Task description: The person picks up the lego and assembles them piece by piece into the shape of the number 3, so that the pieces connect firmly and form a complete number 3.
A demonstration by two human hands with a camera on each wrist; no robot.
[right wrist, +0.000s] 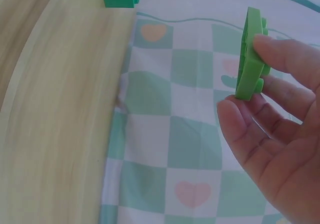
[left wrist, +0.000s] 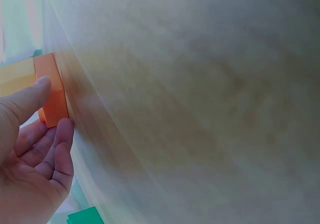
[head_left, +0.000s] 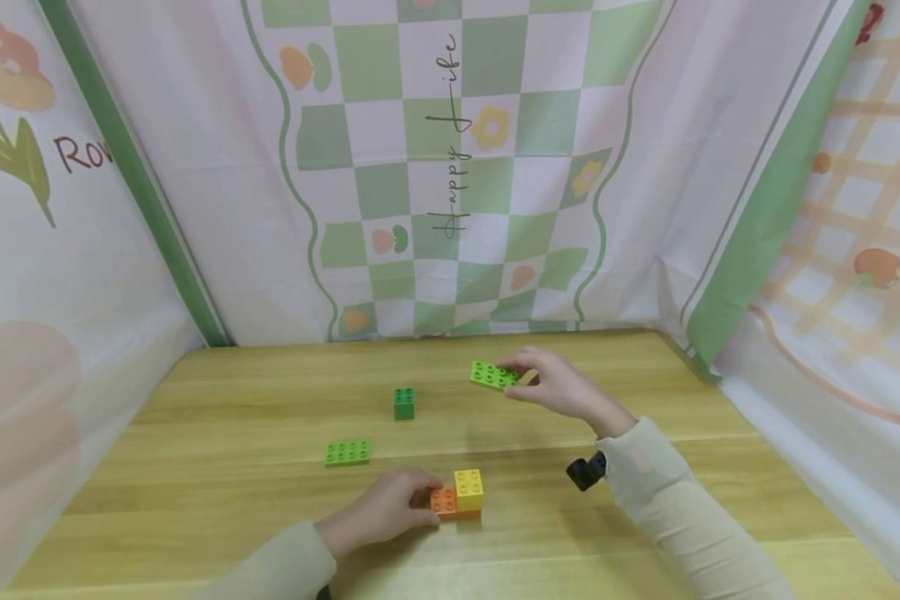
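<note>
My left hand pinches the left end of an orange brick lying on the wooden table. A yellow brick sits on that brick's right half. In the left wrist view the thumb presses one long side of the orange brick, with fingertips at its end. Raised above the table, my right hand holds a flat light-green brick by its right end, studs up. The right wrist view shows thumb and fingers gripping the light-green brick, its hollow underside partly in sight.
A second flat light-green brick lies on the table, left of centre. Farther back stands a dark green brick. Printed curtains close off the table's back and both sides. A black wrist camera hangs at the right sleeve.
</note>
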